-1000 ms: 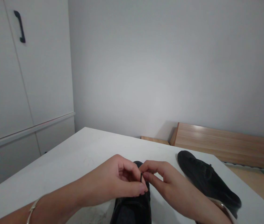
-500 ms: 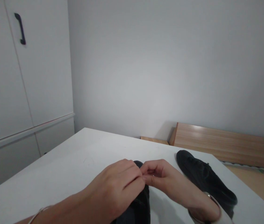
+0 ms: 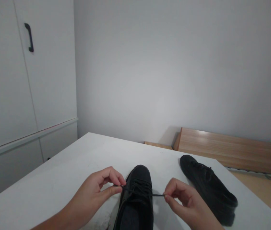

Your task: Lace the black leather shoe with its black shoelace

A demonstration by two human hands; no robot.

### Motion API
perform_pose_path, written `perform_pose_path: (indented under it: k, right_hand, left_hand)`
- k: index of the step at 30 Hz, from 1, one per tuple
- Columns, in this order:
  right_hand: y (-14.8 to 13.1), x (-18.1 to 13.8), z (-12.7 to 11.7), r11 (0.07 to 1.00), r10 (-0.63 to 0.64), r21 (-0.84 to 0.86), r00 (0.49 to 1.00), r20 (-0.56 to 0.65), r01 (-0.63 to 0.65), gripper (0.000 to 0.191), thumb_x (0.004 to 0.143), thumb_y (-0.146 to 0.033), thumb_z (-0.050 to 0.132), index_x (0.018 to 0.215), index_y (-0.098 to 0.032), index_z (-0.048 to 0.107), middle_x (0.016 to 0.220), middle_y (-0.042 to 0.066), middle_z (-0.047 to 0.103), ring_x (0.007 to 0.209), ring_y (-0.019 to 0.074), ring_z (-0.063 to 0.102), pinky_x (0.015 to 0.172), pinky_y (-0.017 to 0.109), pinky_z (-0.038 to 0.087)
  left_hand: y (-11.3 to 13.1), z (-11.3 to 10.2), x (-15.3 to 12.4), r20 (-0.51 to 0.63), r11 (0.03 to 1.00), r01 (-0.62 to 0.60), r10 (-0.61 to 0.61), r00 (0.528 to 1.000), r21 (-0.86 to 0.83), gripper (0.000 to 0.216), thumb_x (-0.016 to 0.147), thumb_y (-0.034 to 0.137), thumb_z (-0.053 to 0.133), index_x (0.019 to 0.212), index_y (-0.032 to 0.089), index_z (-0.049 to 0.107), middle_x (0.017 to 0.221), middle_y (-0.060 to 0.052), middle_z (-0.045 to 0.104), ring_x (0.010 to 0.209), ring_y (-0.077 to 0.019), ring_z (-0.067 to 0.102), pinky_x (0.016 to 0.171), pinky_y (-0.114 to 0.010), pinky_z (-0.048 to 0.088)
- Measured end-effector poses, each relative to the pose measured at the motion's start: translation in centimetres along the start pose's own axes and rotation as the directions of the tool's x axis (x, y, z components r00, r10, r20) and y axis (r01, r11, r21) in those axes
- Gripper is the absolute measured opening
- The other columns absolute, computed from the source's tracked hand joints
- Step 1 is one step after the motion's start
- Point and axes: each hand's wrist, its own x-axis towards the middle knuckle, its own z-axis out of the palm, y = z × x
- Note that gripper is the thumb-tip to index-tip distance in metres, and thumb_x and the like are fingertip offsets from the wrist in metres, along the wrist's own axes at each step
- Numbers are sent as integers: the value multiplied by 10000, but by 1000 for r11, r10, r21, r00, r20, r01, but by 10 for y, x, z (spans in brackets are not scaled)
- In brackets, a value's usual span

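A black lace-up shoe (image 3: 140, 174) lies on the white table with its toe pointing away from me and its opening towards me. Its black shoelace (image 3: 158, 195) stretches out to both sides across the eyelets. On the left, my left hand (image 3: 99, 191) pinches one lace end between thumb and fingers, close beside the shoe. My right hand (image 3: 185, 201) pinches the other end, a short way off the shoe's right side, with that stretch of lace pulled straight.
A second black shoe (image 3: 208, 188) rests at the right of the white table (image 3: 73, 166), beyond my right hand. Behind the table stands a wooden board or headboard (image 3: 226, 147) against the grey wall. A white cabinet (image 3: 51, 80) is at the left.
My hands were together over the shoe, covering much of it. Now they have moved apart to either side, drawing the lace outward, and the shoe's toe and laces show.
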Motion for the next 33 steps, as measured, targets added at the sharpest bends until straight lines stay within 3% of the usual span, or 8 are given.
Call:
perform_pose_path:
  k: [4, 8, 12, 16, 20, 24, 28, 33]
  right_hand:
    - [24, -10, -13, 999, 20, 46, 999, -30, -18, 273, 815, -400, 681, 681, -186, 578, 645, -15, 542, 624, 142, 513, 605, 271, 435]
    - [2, -9, -13, 998, -66, -11, 995, -75, 65, 232, 838, -389, 659, 719, -193, 618, 685, 1, 583, 656, 150, 549, 609, 262, 457]
    - [-43, -2, 0, 950, -296, -138, 950, -101, 282, 125, 862, -265, 607, 747, -217, 606, 705, -15, 594, 692, 141, 582, 645, 239, 475]
    - [-70, 7, 17, 862, -480, -217, 875, -64, 457, 122, 845, -147, 575, 748, -222, 579, 711, -34, 609, 681, 115, 585, 642, 216, 468]
    - [-66, 12, 26, 885, -454, -151, 888, -71, 440, 89, 890, -173, 622, 819, -223, 643, 777, -26, 645, 753, 118, 607, 687, 212, 485]
    - [-50, 11, 29, 913, -407, -68, 912, -57, 403, 49, 886, -225, 702, 929, -244, 690, 846, -30, 698, 794, 116, 648, 728, 200, 508]
    - [-45, 10, 30, 838, -523, -241, 847, -99, 489, 115, 917, -194, 659, 807, -228, 656, 761, -35, 664, 729, 100, 637, 665, 182, 488]
    - [-45, 7, 21, 698, -653, -470, 750, -108, 540, 125, 934, -131, 583, 848, -222, 589, 779, -22, 638, 720, 100, 615, 656, 172, 484]
  left_hand:
    - [-12, -3, -4, 26, 974, 110, -107, 994, -200, 227, 898, 339, 644, 807, 188, 501, 1011, -89, 758, 966, -216, 685, 872, -365, 472]
    - [8, 11, 8, 83, 950, 92, -70, 994, -299, 233, 941, 367, 598, 859, 207, 449, 992, -96, 776, 984, -213, 690, 910, -369, 449]
    - [35, 35, 25, 149, 956, 81, -39, 988, -284, 212, 854, 229, 659, 923, 211, 460, 705, 9, 734, 710, -156, 661, 729, -284, 466]
    - [46, 48, 35, 238, 984, 70, -30, 971, -164, 102, 764, 174, 695, 835, 156, 625, 643, 24, 667, 611, -128, 599, 622, -235, 447]
    - [46, 45, 35, 217, 999, -28, 36, 976, -40, 176, 853, 247, 630, 719, 141, 671, 657, 1, 651, 655, -132, 590, 649, -230, 446]
    - [42, 40, 31, 178, 998, -38, 46, 983, -46, 178, 871, 264, 636, 742, 144, 663, 722, -14, 700, 718, -145, 627, 698, -235, 463]
    - [39, 39, 27, 168, 998, -21, 30, 985, -55, 187, 896, 299, 634, 790, 148, 668, 778, -34, 745, 778, -166, 664, 765, -259, 477]
    - [28, 38, 26, 175, 995, 64, -48, 983, -83, 266, 920, 395, 617, 805, 156, 598, 784, -39, 729, 788, -179, 679, 756, -272, 472]
